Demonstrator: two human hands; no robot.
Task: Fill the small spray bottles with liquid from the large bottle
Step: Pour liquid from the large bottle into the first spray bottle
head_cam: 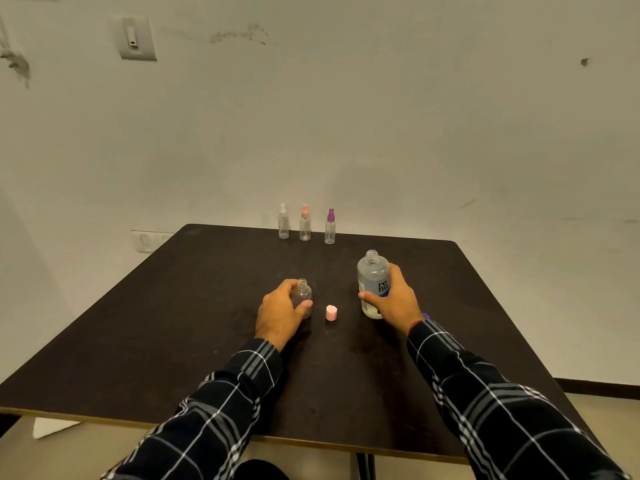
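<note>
On the dark table, my left hand grips a small clear bottle that stands upright with its neck uncapped. My right hand grips the large clear bottle, also upright and with no cap on it, liquid low in its base. A pink cap lies on the table between the two bottles. At the far edge stand three small spray bottles: one with a white top, one with a pink top, one with a purple top.
The table's far edge runs along a white wall with a switch plate. A small purple thing peeks out behind my right wrist. Floor shows past the near and right edges.
</note>
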